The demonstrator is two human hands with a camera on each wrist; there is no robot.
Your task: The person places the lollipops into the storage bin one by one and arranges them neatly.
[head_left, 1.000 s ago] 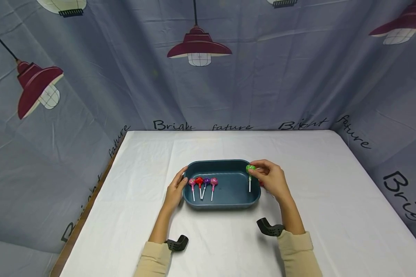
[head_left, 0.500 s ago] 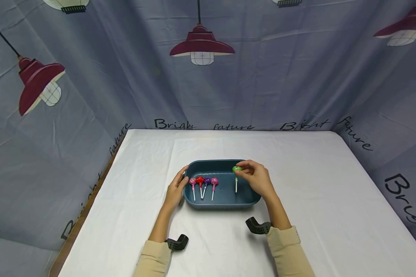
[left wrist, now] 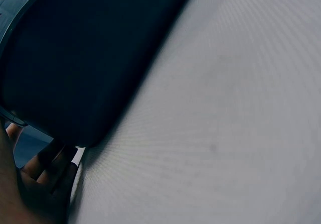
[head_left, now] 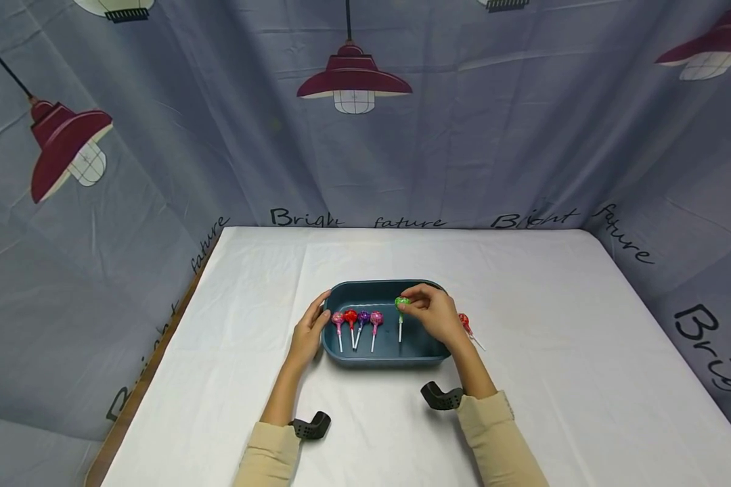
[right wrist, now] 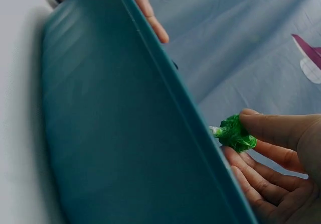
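A dark teal rectangular tray (head_left: 396,360) lies on the white cloth. My left hand (head_left: 306,333) grips its left end, thumb at the rim and fingers along the outer wall. Over the right half of the tray, my right hand (head_left: 434,314) pinches a green-wrapped lollipop (head_left: 401,302) by its head between thumb and fingers, white stick pointing down. In the right wrist view the tray wall hides most of that stick. Side by side in the tray's left part lie several lollipops: a pink one (head_left: 338,319), a red one (head_left: 350,318), a purple one (head_left: 363,318) and another pink one (head_left: 375,319).
On the cloth right of the tray lies a red lollipop (head_left: 466,322), partly behind my right hand. The white-covered table (head_left: 268,270) shows a wooden edge (head_left: 152,358) on the left. A grey-blue curtain (head_left: 463,135) printed with lamps surrounds the back and sides.
My right hand has carried the green lollipop leftward from the tray's right rim and slightly lower. The red lollipop on the cloth is now more exposed. My left hand stays at the tray.
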